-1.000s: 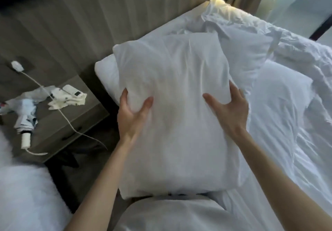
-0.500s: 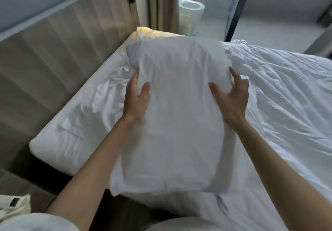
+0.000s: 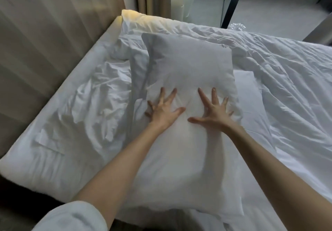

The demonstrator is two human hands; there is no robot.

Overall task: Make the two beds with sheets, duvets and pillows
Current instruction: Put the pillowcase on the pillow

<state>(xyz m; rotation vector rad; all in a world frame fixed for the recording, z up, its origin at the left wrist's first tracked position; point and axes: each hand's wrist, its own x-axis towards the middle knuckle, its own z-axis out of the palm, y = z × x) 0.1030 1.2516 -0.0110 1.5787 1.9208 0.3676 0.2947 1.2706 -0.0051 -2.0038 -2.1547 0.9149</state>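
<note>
Neither hand grips anything: the left hand [image 3: 162,112] and the right hand [image 3: 213,110] lie flat on the pillow [image 3: 188,65], fingers straight and splayed, palms pressing into its middle. The fabric is dimpled between the two thumbs. The pillow lies on the bed, its long side running away from the person and its near end close to the mattress edge. To the left of the pillow the sheet [image 3: 80,123] covers the mattress but is heavily creased, and beyond it stands the headboard [image 3: 45,51]. To the right of the pillow the duvet [image 3: 287,87] is spread out but rumpled. A flat white corner [image 3: 246,90] shows just beside the pillow's right edge, and I cannot tell what it is. Judged from this, sheet, duvet and one pillow are on this bed, while smoothing and final squaring remain. The second bed is out of view, so its state is unknown. Both forearms reach forward, nearly straight and close to parallel, wrists bent back so the weight bears down. A white sleeve [image 3: 71,216] is pushed up the left arm.
</note>
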